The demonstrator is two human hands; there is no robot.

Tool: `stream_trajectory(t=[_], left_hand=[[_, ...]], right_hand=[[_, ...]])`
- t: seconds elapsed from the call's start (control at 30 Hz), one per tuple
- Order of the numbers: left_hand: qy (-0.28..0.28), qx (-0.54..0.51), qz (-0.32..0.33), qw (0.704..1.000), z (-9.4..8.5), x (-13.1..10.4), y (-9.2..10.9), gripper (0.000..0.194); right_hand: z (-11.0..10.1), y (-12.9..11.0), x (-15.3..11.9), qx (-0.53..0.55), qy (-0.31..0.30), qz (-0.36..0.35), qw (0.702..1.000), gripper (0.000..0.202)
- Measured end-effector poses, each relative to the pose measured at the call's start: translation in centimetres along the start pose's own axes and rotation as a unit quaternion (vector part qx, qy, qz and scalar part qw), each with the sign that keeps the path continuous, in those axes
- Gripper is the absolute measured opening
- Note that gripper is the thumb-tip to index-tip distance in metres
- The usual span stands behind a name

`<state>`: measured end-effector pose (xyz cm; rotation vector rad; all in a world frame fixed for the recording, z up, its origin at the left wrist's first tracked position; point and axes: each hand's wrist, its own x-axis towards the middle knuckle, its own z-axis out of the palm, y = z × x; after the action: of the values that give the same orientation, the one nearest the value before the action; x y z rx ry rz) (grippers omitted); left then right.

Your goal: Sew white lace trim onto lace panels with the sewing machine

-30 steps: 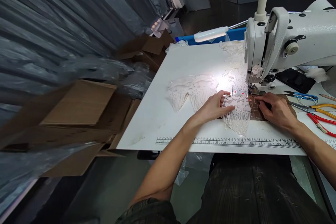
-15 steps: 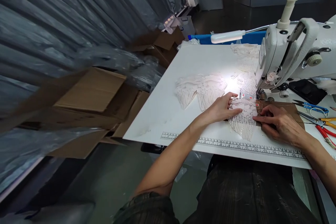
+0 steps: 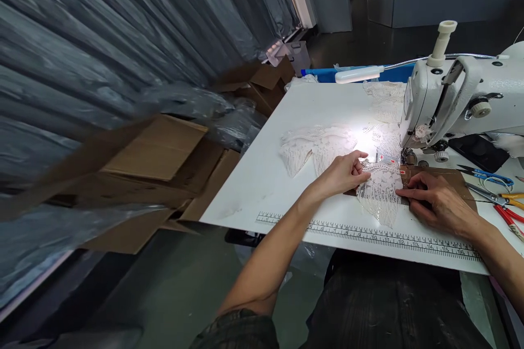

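A white lace piece (image 3: 379,196) lies below the sewing machine's presser foot (image 3: 405,157), its lower end fanning toward the table's front edge. My left hand (image 3: 346,173) holds its left edge, thumb on top and the other fingers curled, the index raised. At the right edge, my right hand (image 3: 438,199) rests palm down, one extended fingertip touching the lace and the other fingers partly bent. Under the lace and beside my right hand shows a brown flat plate (image 3: 454,180). Small red marks show near the foot. Where the lace meets the needle is too small to make out.
More lace pieces (image 3: 317,144) lie left on the white table (image 3: 245,191), with another lace piece (image 3: 385,99) behind. Blue-handled scissors (image 3: 493,174), red-handled pliers (image 3: 510,222) and a black pouch (image 3: 478,151) sit right. A printed ruler (image 3: 368,234) runs along the front. Cardboard boxes (image 3: 155,147) stand left.
The camera view has shifted, so the scene sits slightly lower. My left index finger is raised a little more off the lace. My right hand stays at the lace's right edge.
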<state>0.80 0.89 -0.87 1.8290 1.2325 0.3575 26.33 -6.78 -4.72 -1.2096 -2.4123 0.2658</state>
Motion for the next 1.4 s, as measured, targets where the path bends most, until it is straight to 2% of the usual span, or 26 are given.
stream_trajectory(t=[0.2,0.27,0.33,0.4,0.5,0.57,0.63,0.7,0.9,1.1,1.27,1.4], left_hand=[[-0.003,0.014,0.008,1.000,-0.2,-0.1,-0.3,0.052],[0.021,0.051,0.040,0.998,-0.1,0.0,-0.5,0.050],[0.076,0.100,0.115,0.985,0.3,0.3,-0.7,0.039],[0.093,0.157,0.221,0.958,1.0,0.9,-0.7,0.027],[0.019,0.271,0.357,0.894,2.3,1.9,0.0,0.024],[-0.016,0.339,0.391,0.855,2.9,2.4,0.5,0.026],[-0.027,0.387,0.392,0.834,3.3,2.7,0.7,0.029],[-0.030,0.411,0.384,0.826,3.5,2.7,0.7,0.032],[-0.017,0.412,0.364,0.835,3.8,2.5,-0.2,0.035],[-0.021,0.445,0.340,0.828,3.5,4.3,0.5,0.039],[-0.026,0.462,0.345,0.817,2.8,4.9,0.7,0.042],[-0.021,0.437,0.356,0.826,2.5,4.7,0.3,0.042]], right_hand=[[0.2,-0.1,0.0,-0.002,0.005,0.008,1.000,0.035],[0.3,-0.2,0.0,-0.001,0.007,0.009,1.000,0.035],[0.3,-0.2,0.0,-0.005,0.009,0.012,1.000,0.035],[0.2,-0.2,0.0,-0.013,0.005,0.016,1.000,0.034],[0.1,-0.2,0.0,-0.022,-0.004,0.017,1.000,0.035],[0.1,-0.1,0.0,-0.022,-0.005,0.015,1.000,0.035],[0.1,-0.1,0.0,-0.020,-0.003,0.013,1.000,0.035],[0.2,-0.2,0.0,-0.024,-0.002,0.011,1.000,0.034],[0.5,-0.2,-0.1,-0.037,0.006,0.017,0.999,0.034],[0.3,0.9,0.8,-0.077,0.016,0.017,0.997,0.035],[0.5,1.0,0.8,-0.079,0.031,0.033,0.996,0.038],[0.8,0.8,0.5,-0.076,0.030,0.048,0.996,0.039]])
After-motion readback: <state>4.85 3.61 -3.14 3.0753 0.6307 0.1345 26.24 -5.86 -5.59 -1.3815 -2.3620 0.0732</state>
